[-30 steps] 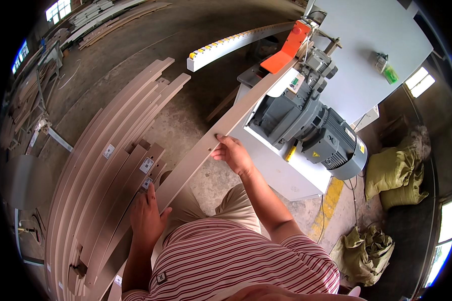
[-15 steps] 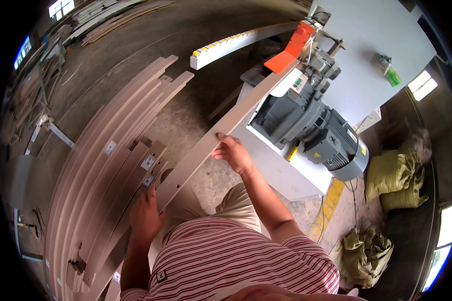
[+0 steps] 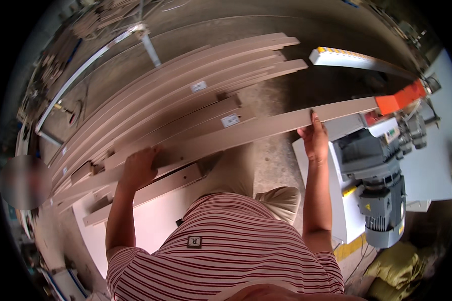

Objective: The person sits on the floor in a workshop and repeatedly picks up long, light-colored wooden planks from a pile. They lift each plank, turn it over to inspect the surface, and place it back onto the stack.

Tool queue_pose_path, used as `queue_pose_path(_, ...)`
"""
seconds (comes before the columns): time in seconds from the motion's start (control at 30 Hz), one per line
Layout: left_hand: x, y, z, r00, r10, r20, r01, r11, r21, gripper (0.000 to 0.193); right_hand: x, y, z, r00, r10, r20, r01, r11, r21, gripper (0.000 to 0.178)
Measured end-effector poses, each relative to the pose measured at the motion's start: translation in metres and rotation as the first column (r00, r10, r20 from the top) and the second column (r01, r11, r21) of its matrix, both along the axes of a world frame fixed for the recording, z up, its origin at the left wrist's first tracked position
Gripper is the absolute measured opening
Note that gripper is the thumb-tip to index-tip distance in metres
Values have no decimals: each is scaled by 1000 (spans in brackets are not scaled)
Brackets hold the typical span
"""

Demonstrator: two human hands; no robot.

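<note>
Strip: long, pale wood, held level across the body, one end over the stack, the other reaching the orange guard on the machine
Left hand: fingers curled over the strip's near edge, clamped on it, just above a short board
Right hand: closed on the strip close to its machine end, thumb up on the top face
Stack: many long curved-looking strips, two with small white labels, lying on the concrete floor
Machine: white housing, grey motor low at its side
Yellow-tipped white bar: beyond the strip, apart from it
</note>
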State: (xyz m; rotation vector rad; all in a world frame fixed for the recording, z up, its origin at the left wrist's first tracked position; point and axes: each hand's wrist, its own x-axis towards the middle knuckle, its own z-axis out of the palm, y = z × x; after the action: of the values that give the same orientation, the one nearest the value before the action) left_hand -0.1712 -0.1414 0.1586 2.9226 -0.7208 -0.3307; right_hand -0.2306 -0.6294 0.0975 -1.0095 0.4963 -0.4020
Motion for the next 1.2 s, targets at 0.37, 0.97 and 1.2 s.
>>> queue_pose_path(0.37, 89, 145, -117, 970, 81, 231, -111, 987, 117, 58, 87, 70, -51, 920, 383, -84, -364, 915, 175, 35)
queue_pose_path(0.97, 129, 151, -190, 826, 366, 429, -379, 924, -59, 66, -19, 39, -141, 826, 388, -408, -333, 921, 202, 13)
queue_pose_path(1.2, 130, 151, -187, 838, 338, 430, -340, 938, -73, 68, -35, 44, -145, 830, 391, -397, -377, 919, 117, 19)
